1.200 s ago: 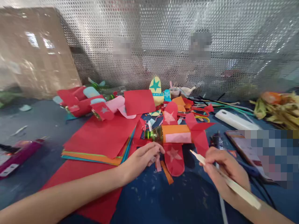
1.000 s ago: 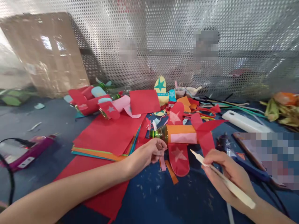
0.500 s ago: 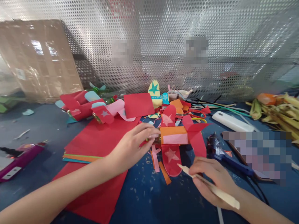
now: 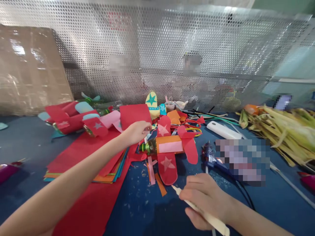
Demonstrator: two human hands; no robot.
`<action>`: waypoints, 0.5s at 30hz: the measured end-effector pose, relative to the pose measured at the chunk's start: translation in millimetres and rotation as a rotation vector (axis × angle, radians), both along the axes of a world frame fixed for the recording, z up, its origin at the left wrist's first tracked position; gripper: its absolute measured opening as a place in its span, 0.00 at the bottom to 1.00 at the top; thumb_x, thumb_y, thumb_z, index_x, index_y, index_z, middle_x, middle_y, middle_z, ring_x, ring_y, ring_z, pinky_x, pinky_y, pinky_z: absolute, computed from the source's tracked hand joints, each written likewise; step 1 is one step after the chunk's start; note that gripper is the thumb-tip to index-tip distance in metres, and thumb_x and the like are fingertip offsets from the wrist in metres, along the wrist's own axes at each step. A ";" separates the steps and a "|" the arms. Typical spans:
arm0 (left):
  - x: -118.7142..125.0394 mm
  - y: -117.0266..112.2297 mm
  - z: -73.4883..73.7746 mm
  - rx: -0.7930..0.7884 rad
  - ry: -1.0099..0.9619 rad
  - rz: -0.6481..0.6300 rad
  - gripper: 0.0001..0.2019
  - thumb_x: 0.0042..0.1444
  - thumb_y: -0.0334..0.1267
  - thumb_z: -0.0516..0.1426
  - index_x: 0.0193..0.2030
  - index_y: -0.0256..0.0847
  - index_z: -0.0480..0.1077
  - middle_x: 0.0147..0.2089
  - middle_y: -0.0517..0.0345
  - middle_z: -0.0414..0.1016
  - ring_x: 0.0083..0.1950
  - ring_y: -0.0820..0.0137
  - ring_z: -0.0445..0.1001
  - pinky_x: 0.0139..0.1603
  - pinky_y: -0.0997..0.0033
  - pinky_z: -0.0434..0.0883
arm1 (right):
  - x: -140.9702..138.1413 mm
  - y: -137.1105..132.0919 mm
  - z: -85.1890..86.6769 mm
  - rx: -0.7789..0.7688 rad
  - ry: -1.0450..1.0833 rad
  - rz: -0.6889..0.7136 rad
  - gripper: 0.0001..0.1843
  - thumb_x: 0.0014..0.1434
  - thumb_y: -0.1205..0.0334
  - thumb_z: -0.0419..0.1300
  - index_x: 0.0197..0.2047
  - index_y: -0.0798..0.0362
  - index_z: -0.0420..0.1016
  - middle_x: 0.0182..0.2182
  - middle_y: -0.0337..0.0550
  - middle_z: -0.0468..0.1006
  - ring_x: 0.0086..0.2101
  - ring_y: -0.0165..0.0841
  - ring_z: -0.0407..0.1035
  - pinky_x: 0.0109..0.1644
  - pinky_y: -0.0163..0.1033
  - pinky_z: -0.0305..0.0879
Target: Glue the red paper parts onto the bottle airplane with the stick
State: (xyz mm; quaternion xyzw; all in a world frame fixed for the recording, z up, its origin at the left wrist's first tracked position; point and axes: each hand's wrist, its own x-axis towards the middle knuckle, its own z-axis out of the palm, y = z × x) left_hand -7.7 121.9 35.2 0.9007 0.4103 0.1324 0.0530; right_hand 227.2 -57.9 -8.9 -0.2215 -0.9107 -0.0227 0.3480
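Note:
A toy plane (image 4: 169, 147) made of a green bottle lies mid-table on the blue surface, with an orange and pink wrap and red wings bearing pale stars. My left hand (image 4: 136, 131) reaches past the bottle's nose, just behind it. Its fingers are pinched together over the paper scraps, and what they hold is hidden. My right hand (image 4: 204, 196) is closed round a cream stick (image 4: 209, 219) near the front edge. The stick's tip points at the lower red wing, a little short of it.
A stack of red and coloured paper sheets (image 4: 98, 154) lies left of the plane. A second red paper plane (image 4: 73, 121) sits at back left. A blue glue gun (image 4: 214, 160), a white oblong object (image 4: 223, 130) and corn husks (image 4: 283, 131) lie right. A perforated metal screen (image 4: 157, 49) closes the back.
My left hand has left the spot in front of the bottle's nose and gone forward past it. My right hand has drawn back toward me with the stick. The view has tilted up.

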 end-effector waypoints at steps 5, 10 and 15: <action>-7.2 12.0 -9.9 -0.076 0.013 -0.029 0.06 0.50 0.33 0.52 0.33 0.40 0.70 0.30 0.59 0.75 0.31 0.71 0.72 0.34 0.75 0.66 | 0.4 -0.6 0.0 0.005 -0.001 0.002 0.08 0.63 0.61 0.46 0.38 0.52 0.64 0.18 0.35 0.68 0.19 0.30 0.57 0.22 0.35 0.50; -15.1 20.0 -11.4 -0.172 -0.010 -0.019 0.07 0.49 0.36 0.55 0.34 0.39 0.72 0.30 0.60 0.77 0.31 0.72 0.74 0.34 0.78 0.67 | 1.0 -1.3 -0.4 -0.002 -0.006 0.004 0.04 0.60 0.64 0.49 0.39 0.52 0.63 0.19 0.35 0.69 0.19 0.30 0.58 0.23 0.35 0.50; -19.6 23.3 -9.2 -0.227 -0.043 0.022 0.07 0.47 0.35 0.57 0.33 0.38 0.74 0.27 0.60 0.78 0.30 0.72 0.75 0.32 0.79 0.67 | 4.1 -2.5 -1.1 -0.020 -0.043 -0.014 0.04 0.60 0.64 0.49 0.40 0.51 0.62 0.19 0.36 0.71 0.20 0.31 0.61 0.24 0.36 0.54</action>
